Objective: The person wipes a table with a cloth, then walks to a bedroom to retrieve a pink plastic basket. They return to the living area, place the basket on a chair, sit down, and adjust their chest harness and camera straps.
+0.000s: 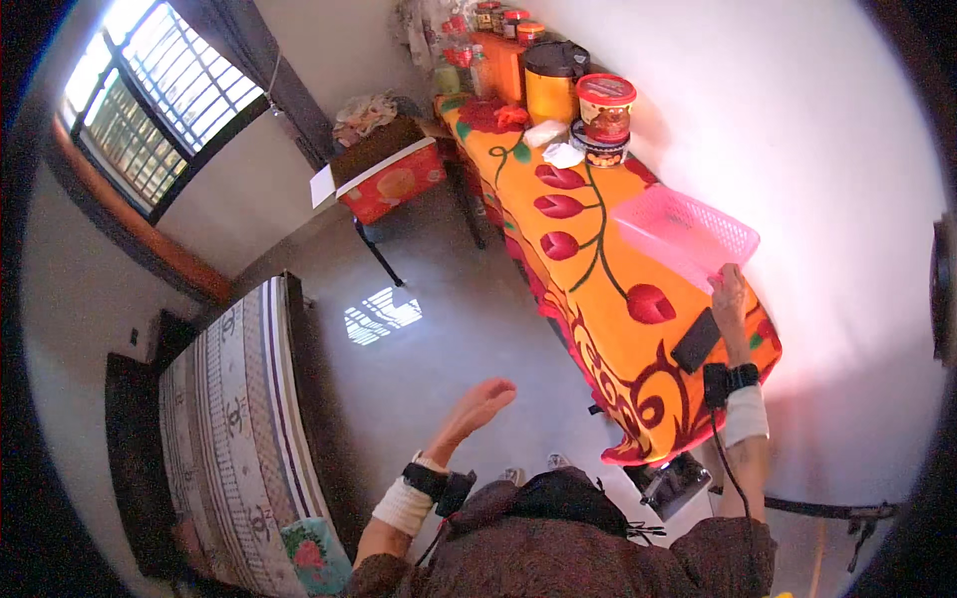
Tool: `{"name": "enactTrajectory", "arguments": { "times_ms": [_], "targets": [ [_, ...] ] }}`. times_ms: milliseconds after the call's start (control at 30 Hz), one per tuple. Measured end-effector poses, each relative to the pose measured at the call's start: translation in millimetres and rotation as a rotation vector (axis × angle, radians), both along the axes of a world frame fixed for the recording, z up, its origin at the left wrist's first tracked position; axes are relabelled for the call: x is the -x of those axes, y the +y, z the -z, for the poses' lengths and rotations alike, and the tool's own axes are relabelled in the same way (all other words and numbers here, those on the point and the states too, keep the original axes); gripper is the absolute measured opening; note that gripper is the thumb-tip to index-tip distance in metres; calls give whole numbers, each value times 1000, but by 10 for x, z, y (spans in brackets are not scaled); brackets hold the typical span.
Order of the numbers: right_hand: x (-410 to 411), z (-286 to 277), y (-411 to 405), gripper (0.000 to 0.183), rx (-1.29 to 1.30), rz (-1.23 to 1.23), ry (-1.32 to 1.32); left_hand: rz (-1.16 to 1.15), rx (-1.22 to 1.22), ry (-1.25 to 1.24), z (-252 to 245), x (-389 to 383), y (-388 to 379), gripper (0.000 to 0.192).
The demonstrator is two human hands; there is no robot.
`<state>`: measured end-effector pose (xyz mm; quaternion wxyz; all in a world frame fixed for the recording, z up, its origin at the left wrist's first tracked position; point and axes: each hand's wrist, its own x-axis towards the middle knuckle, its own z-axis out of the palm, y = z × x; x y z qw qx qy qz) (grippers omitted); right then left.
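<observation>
A pink plastic basket [665, 239] with perforated sides rests on the flowered orange cloth [591, 261] that covers a long table. Its near corner is in the grip of my right hand [729, 293], whose fingertips are partly hidden at the rim. Just below that hand, a dark smartphone [696, 341] lies flat on the cloth. My left hand [486, 404] hangs over the floor, left of the table, with its fingers extended and nothing in it. Both wrists wear black straps with small devices over white bands.
Farther along the table stand a yellow container with a black lid [553, 82], a red-lidded tub [605, 105], and several jars. A bed [232, 426] is at the left. A small table with a red front [396, 179] stands below the window [164, 97]. A white wall borders the right side.
</observation>
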<state>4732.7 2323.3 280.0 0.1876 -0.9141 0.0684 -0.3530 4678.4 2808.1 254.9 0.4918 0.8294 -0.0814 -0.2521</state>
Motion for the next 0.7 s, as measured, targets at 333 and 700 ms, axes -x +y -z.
{"name": "enactTrajectory", "arguments": {
  "times_ms": [333, 700],
  "targets": [
    [2642, -709, 1308, 26, 6, 112, 30, 70, 874, 579, 486, -145, -135, 48],
    [5303, -787, 2575, 8, 129, 397, 268, 650, 738, 1025, 479, 1208, -1483, 50]
  ]
}}
